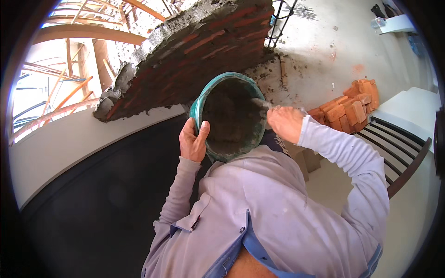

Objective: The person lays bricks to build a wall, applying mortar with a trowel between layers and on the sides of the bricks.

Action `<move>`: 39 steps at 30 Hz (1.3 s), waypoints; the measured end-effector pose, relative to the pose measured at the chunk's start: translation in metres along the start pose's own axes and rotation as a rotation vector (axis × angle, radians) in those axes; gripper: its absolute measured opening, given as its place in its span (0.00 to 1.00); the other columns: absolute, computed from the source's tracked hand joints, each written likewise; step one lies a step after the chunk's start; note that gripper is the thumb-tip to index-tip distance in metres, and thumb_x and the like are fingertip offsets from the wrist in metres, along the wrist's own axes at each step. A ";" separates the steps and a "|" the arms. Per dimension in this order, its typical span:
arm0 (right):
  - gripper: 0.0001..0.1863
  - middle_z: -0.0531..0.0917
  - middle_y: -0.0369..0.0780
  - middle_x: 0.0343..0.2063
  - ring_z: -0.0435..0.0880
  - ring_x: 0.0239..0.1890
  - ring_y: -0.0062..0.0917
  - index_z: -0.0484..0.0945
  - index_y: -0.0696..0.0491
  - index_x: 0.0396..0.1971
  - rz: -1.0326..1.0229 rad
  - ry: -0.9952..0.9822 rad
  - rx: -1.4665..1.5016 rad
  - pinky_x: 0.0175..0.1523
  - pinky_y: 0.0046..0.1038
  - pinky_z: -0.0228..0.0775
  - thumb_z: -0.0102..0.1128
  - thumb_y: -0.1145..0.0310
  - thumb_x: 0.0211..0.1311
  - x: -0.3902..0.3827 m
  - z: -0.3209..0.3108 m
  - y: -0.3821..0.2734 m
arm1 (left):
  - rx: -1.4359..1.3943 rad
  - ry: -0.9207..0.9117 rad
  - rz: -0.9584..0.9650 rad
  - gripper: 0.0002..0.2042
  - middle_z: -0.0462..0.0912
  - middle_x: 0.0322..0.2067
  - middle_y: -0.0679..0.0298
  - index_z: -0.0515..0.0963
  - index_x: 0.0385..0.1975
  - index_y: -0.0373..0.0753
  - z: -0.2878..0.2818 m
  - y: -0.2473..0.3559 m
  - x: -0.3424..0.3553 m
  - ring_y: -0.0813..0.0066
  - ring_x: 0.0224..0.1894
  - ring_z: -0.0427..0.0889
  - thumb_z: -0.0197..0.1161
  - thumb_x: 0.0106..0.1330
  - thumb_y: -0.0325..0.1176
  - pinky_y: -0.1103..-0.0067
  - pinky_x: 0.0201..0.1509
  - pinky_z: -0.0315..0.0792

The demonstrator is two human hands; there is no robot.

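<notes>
A green bucket point(196, 109) with grey wet mortar point(232, 116) in it is tilted toward me in front of my body. My left hand point(193, 141) grips its near left rim, thumb inside and fingers outside. Over the right rim, my right hand point(285, 123) is closed round the handle of a trowel. The mortar-smeared end of the trowel point(260, 103) reaches in over the bucket's edge; most of its handle is hidden in my fist. Just beyond the bucket stands a brick wall point(208, 46) with rough mortar along its top and joints.
Orange bricks point(345, 109) are stacked to the right of my right hand. Beside them runs a dark slatted railing point(403, 153). Steel reinforcing bars point(282, 23) rise at the wall's far end. Wooden poles point(88, 33) crowd the far left, past a white ledge point(92, 139).
</notes>
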State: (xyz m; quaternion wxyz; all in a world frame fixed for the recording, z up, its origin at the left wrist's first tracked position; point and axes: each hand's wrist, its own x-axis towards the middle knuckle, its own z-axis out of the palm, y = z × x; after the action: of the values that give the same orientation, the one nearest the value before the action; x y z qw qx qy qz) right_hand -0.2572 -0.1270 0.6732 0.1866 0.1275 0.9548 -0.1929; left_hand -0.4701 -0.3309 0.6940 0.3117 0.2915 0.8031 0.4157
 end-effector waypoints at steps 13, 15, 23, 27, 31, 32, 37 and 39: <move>0.15 0.83 0.51 0.29 0.83 0.33 0.46 0.78 0.62 0.25 -0.303 -0.387 0.592 0.39 0.43 0.75 0.56 0.62 0.54 0.014 0.042 -0.004 | 0.151 0.045 0.145 0.23 0.56 0.18 0.58 0.61 0.22 0.35 0.038 0.028 0.003 0.70 0.23 0.58 0.62 0.67 0.46 0.70 0.27 0.58; 0.15 0.76 0.39 0.17 0.76 0.18 0.25 0.75 0.58 0.29 -0.078 -0.655 0.957 0.22 0.30 0.70 0.58 0.59 0.63 0.005 0.014 0.010 | 0.075 0.069 0.129 0.22 0.57 0.18 0.60 0.62 0.22 0.34 0.032 0.020 0.002 0.73 0.23 0.59 0.62 0.67 0.45 0.72 0.27 0.58; 0.13 0.75 0.32 0.24 0.74 0.18 0.13 0.74 0.53 0.42 0.083 -0.455 1.407 0.18 0.19 0.69 0.57 0.58 0.69 -0.042 -0.020 0.054 | -0.282 0.151 -0.028 0.17 0.61 0.20 0.75 0.67 0.22 0.38 0.022 -0.057 0.010 0.84 0.25 0.58 0.59 0.70 0.40 0.78 0.26 0.55; 0.19 0.78 0.35 0.25 0.77 0.18 0.15 0.73 0.56 0.50 0.153 -0.039 1.338 0.18 0.19 0.73 0.61 0.60 0.66 -0.049 -0.078 0.081 | -0.404 0.154 -0.172 0.14 0.61 0.21 0.78 0.69 0.23 0.43 0.026 -0.081 0.026 0.89 0.25 0.57 0.60 0.70 0.39 0.82 0.26 0.52; 0.27 0.83 0.38 0.35 0.83 0.30 0.23 0.71 0.58 0.58 0.055 0.458 0.363 0.37 0.26 0.81 0.62 0.57 0.64 -0.019 -0.145 0.134 | -0.412 0.112 -0.105 0.14 0.60 0.21 0.79 0.67 0.22 0.45 0.015 -0.098 0.040 0.89 0.24 0.56 0.61 0.70 0.37 0.82 0.26 0.52; 0.27 0.83 0.38 0.38 0.84 0.36 0.27 0.72 0.57 0.57 -0.119 0.671 -0.125 0.44 0.30 0.81 0.63 0.58 0.63 -0.006 -0.145 0.160 | -0.410 0.100 -0.109 0.14 0.60 0.20 0.79 0.67 0.22 0.45 0.011 -0.107 0.043 0.89 0.25 0.57 0.61 0.70 0.37 0.82 0.26 0.52; 0.19 0.82 0.39 0.39 0.83 0.41 0.33 0.77 0.55 0.50 0.204 0.754 -0.247 0.48 0.34 0.78 0.60 0.67 0.59 0.021 -0.191 0.151 | -0.357 0.114 -0.145 0.14 0.60 0.20 0.78 0.67 0.22 0.44 -0.021 -0.128 0.046 0.89 0.24 0.57 0.61 0.70 0.37 0.82 0.26 0.52; 0.16 0.81 0.40 0.37 0.83 0.38 0.34 0.78 0.55 0.48 0.251 0.767 -0.361 0.45 0.34 0.79 0.59 0.70 0.58 0.025 -0.179 0.150 | -0.341 0.119 -0.135 0.14 0.61 0.20 0.77 0.67 0.23 0.43 -0.033 -0.134 0.051 0.88 0.25 0.58 0.60 0.70 0.37 0.81 0.27 0.54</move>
State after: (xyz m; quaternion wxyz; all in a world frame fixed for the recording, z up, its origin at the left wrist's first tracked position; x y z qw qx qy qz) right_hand -0.2875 0.0861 0.7677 -0.1397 0.2704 0.9505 0.0626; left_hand -0.5548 -0.3745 0.5817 0.3355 0.1548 0.7559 0.5404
